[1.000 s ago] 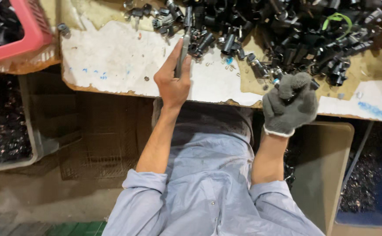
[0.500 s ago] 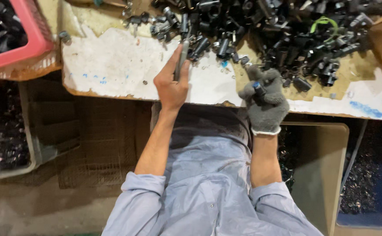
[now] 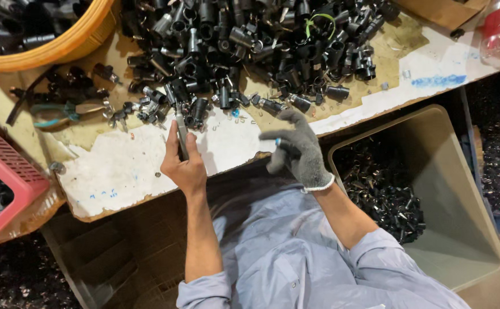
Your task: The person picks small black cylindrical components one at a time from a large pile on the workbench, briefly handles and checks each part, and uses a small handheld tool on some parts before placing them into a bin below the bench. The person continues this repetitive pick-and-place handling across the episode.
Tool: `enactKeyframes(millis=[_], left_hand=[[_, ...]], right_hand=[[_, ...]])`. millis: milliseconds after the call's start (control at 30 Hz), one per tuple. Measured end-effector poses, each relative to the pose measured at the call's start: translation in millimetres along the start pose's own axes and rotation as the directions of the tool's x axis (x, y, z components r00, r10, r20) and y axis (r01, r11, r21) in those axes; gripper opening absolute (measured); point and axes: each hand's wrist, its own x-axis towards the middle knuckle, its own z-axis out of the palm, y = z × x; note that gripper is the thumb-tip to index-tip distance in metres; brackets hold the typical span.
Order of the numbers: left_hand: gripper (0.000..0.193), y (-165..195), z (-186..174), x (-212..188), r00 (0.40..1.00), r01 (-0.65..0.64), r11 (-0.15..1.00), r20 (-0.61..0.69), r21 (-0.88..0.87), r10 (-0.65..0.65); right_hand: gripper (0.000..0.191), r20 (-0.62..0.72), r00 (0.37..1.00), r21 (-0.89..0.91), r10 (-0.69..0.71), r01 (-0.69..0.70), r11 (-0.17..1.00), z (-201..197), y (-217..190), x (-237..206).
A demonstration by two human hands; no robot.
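Two hands show: one bare left hand (image 3: 184, 163), one grey-gloved right hand (image 3: 296, 150). One table (image 3: 124, 166) carries black parts (image 3: 250, 46) too many to count. One orange basket (image 3: 61, 46), one red crate (image 3: 10, 177), one beige bin (image 3: 461, 229), one pair of pliers (image 3: 61, 113).

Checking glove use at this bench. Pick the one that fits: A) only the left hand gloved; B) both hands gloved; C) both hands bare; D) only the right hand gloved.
D: the right hand wears a grey knit glove, while the bare left hand grips a slim metal tool.
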Motion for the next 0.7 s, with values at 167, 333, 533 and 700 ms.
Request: enactKeyframes(millis=[167, 333, 533, 700], left_hand=[[0.039, 8, 6, -7, 1.0, 0.003, 1.0, -0.008, 0.018, -0.003], [0.041, 12, 12, -11, 0.996, 0.084, 0.996, 0.002, -0.007, -0.084], [0.04, 13, 18, -13, 0.998, 0.055, 0.998, 0.007, 0.009, -0.056], [0.041, 12, 19, -14, 0.998, 0.06, 0.998, 0.017, 0.008, -0.06]], right_hand=[[0.058, -0.036, 0.998, 0.208, 0.057, -0.049, 0.977, 22, -27, -7], [0.053, -0.308, 0.82, 0.334, 0.482, -0.381, 0.862, 30, -48, -8], [0.016, 0.058, 0.989, 0.045, 0.139, -0.142, 0.989, -9, -26, -20], [0.015, 0.001, 1.0, -0.458, 0.01, -0.009, 0.889, -33, -11, -23]])
